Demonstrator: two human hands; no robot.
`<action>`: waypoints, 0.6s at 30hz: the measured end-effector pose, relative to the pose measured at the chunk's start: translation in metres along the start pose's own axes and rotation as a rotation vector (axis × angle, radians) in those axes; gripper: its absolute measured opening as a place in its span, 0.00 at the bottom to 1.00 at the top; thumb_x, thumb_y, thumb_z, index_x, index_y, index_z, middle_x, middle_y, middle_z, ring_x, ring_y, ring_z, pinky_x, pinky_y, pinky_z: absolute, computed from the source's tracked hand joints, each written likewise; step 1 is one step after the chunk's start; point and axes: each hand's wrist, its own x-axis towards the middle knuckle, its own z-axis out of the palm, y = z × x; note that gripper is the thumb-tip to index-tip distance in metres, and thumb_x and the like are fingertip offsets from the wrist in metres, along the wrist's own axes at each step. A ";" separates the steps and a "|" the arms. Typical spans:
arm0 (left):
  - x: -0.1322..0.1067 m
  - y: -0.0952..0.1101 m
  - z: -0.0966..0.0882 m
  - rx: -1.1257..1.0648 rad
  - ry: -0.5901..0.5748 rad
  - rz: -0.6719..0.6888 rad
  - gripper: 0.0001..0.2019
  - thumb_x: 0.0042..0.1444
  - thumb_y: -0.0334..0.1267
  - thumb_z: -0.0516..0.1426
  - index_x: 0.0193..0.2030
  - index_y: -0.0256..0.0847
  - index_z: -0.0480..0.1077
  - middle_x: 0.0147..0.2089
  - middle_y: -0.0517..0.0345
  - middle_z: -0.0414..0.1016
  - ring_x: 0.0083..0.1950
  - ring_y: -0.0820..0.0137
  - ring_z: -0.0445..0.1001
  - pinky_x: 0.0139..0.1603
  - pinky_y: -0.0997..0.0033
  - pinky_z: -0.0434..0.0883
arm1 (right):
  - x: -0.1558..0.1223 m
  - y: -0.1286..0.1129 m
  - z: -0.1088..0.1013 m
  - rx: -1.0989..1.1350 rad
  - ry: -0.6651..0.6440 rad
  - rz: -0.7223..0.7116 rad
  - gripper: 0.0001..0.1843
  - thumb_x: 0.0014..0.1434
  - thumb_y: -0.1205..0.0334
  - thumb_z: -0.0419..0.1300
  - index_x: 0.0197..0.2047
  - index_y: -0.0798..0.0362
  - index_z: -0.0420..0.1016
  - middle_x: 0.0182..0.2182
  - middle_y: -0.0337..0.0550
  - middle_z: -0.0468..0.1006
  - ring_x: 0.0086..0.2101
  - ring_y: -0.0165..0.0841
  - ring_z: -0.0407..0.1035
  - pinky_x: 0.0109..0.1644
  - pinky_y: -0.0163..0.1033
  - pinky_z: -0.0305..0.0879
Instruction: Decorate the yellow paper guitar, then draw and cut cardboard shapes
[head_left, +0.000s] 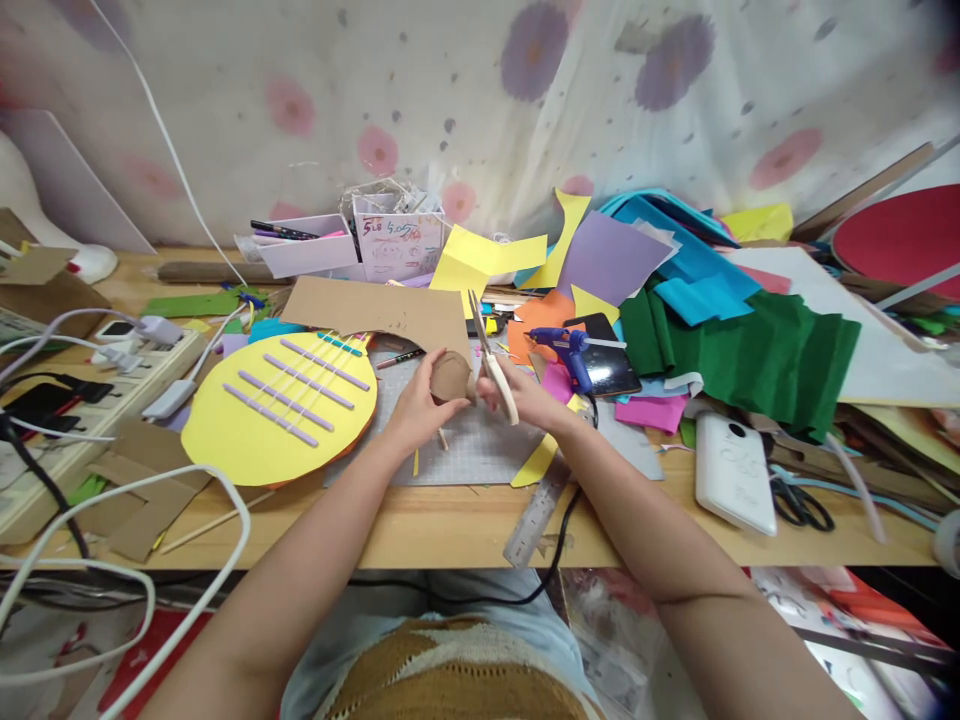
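A pale cloth (480, 90) printed with pink and purple blotchy flowers hangs behind a long wooden bench (450, 525) crowded with craft scraps. Toward the bench's right end lies a heap of pleated green crepe paper (750, 350) under flat blue, lilac and yellow sheets. Left of centre rests a smooth yellow paper disc (255, 440) crossed by lilac strips (307, 380) laid over thin sticks. Behind it sits an irregular sheet of brown corrugated cardboard (375, 308), and a grey gridded cutting mat (480, 450) covers the middle. At the back edge stands a white card box (397, 245) with handwritten red and blue figures, too small to read surely. A blue glue gun (566, 348) lies on a black phone right of centre, and a steel ruler (536, 515) overhangs the front edge.

Above the mat, the left hand (416, 405) grips a small brown cardboard round (450, 378) by its edge. The right hand (525, 400) is closed through cream-handled scissors (491, 360), whose blades point up just beside the round.
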 end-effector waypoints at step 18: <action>0.009 0.006 -0.037 -0.250 -0.312 -0.074 0.36 0.39 0.36 0.63 0.58 0.40 0.57 0.60 0.46 0.60 0.60 0.57 0.63 0.55 0.59 0.66 | -0.031 0.004 -0.069 0.069 -0.721 0.132 0.29 0.54 0.35 0.51 0.35 0.58 0.62 0.24 0.34 0.61 0.19 0.20 0.57 0.20 0.29 0.57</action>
